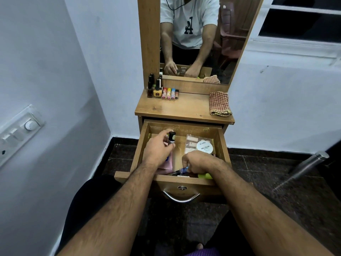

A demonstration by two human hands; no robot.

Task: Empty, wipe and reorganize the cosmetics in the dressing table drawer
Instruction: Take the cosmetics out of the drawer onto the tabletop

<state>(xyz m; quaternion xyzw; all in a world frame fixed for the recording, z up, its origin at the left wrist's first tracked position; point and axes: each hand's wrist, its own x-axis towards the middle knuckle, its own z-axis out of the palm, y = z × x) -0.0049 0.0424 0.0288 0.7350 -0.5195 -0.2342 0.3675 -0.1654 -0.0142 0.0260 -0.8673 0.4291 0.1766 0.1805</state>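
Currently emptying: left hand [160, 147] grips a black-capped bottle [171, 138] upright over the drawer's [224, 145] back-left corner. Right hand [198, 162] is curled round a blue pen-like item [184, 169] at the front edge. Nail polish tub [205, 147] and packet sit back-right, pink tube [167, 162] front-left. Cloth [219, 103] waits on the tabletop's right edge. Risk: two-handed lifting, and the bottle's pinch near the cap could slip and drop it; bottles [156, 89] at the tabletop's back-left could topple when more land beside them.
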